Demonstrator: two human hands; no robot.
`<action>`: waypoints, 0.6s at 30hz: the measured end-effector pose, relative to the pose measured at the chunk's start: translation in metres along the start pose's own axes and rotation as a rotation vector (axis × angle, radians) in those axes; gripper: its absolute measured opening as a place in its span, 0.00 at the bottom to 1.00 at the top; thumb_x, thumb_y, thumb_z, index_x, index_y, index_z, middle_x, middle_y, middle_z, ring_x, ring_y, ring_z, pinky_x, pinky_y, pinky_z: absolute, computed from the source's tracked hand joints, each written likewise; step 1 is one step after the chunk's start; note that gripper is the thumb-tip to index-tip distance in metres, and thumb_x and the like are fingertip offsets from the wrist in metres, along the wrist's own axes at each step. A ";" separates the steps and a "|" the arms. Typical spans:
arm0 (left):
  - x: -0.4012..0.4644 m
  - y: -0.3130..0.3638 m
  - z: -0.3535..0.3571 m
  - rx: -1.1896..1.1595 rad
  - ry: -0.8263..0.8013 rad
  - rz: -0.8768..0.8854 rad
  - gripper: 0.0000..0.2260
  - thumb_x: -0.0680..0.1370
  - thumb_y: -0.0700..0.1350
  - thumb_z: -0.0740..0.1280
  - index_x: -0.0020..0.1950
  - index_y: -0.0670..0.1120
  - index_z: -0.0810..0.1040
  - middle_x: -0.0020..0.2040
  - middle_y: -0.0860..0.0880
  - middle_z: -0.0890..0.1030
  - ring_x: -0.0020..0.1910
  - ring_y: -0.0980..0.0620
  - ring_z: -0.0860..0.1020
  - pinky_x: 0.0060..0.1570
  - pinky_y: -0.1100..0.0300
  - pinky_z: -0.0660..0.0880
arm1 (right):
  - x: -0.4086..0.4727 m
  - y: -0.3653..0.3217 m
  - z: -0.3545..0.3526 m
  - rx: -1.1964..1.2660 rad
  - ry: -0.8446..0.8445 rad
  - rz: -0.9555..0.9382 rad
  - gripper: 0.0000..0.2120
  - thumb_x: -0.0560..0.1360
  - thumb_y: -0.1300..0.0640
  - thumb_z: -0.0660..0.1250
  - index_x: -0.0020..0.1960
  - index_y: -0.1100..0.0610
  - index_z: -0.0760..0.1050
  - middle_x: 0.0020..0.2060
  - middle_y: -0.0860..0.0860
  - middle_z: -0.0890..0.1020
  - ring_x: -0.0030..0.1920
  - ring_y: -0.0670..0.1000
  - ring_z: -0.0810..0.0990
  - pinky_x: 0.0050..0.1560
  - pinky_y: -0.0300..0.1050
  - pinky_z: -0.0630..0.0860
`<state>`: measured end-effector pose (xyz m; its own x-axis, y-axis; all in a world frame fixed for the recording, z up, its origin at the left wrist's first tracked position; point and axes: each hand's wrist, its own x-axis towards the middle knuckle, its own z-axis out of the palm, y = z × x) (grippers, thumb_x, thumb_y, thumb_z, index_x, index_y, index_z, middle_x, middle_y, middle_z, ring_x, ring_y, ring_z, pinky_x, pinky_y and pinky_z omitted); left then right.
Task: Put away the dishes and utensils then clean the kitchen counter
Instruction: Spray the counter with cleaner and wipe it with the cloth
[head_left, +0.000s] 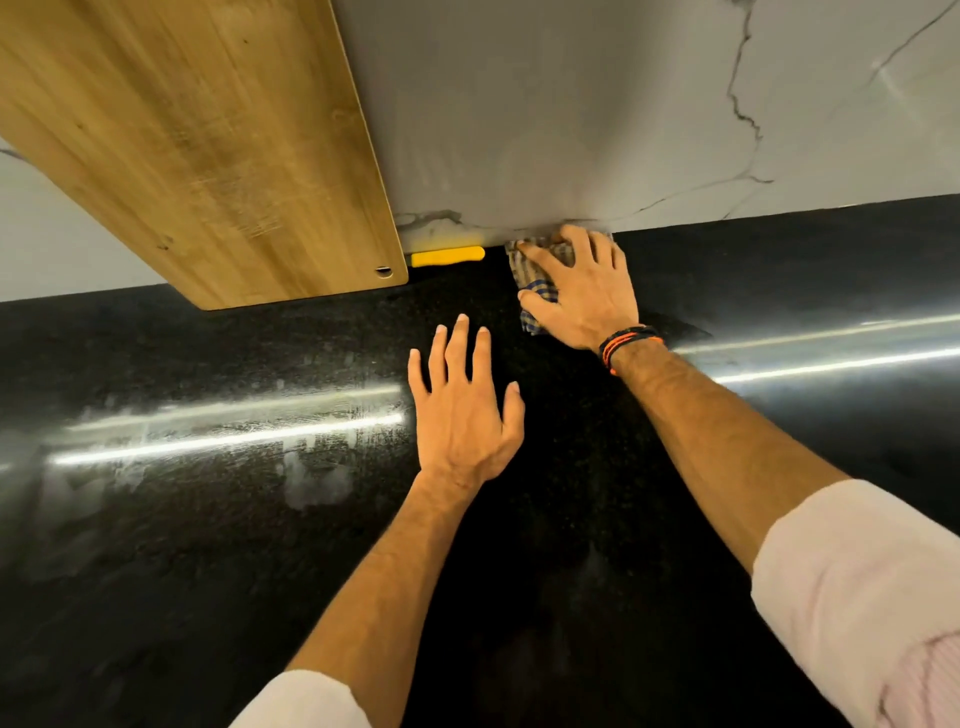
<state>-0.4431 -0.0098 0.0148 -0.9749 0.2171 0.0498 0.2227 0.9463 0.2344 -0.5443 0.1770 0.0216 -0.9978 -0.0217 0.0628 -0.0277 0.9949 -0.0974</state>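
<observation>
The black speckled kitchen counter (208, 519) fills the lower part of the head view. My right hand (584, 291) presses a checked cloth (532, 273) flat onto the counter at its back edge, right against the marble wall; the fingers are spread over the cloth. My left hand (462, 410) rests flat on the counter, fingers straight and spread, a little in front and to the left of the cloth. It holds nothing.
A large wooden cutting board (208, 145) leans against the marbled white wall (571, 104) at the back left. A yellow handle (447, 256) lies at the wall's foot beside the board. Wet streaks shine on the counter at left.
</observation>
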 end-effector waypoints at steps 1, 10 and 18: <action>0.000 0.000 0.000 -0.006 0.006 -0.003 0.31 0.78 0.58 0.54 0.78 0.45 0.61 0.80 0.44 0.56 0.79 0.44 0.52 0.76 0.40 0.49 | 0.001 0.004 0.000 -0.004 -0.006 -0.008 0.32 0.71 0.32 0.52 0.73 0.40 0.67 0.72 0.56 0.65 0.71 0.62 0.63 0.72 0.61 0.59; -0.001 0.002 0.001 -0.003 0.039 -0.018 0.30 0.77 0.58 0.54 0.77 0.46 0.62 0.79 0.45 0.58 0.79 0.44 0.54 0.76 0.40 0.49 | -0.024 0.006 -0.005 -0.009 -0.030 -0.054 0.32 0.72 0.33 0.52 0.74 0.42 0.66 0.72 0.56 0.65 0.70 0.63 0.63 0.73 0.63 0.57; -0.024 0.015 -0.005 -0.040 0.016 -0.081 0.30 0.77 0.56 0.53 0.76 0.44 0.64 0.79 0.44 0.60 0.78 0.43 0.56 0.75 0.39 0.51 | -0.120 0.003 -0.012 -0.006 -0.016 -0.087 0.32 0.72 0.33 0.53 0.73 0.42 0.67 0.70 0.55 0.67 0.68 0.62 0.65 0.71 0.64 0.60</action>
<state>-0.4166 -0.0015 0.0217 -0.9897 0.1362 0.0450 0.1433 0.9503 0.2765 -0.4239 0.1835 0.0262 -0.9924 -0.1097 0.0550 -0.1142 0.9897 -0.0862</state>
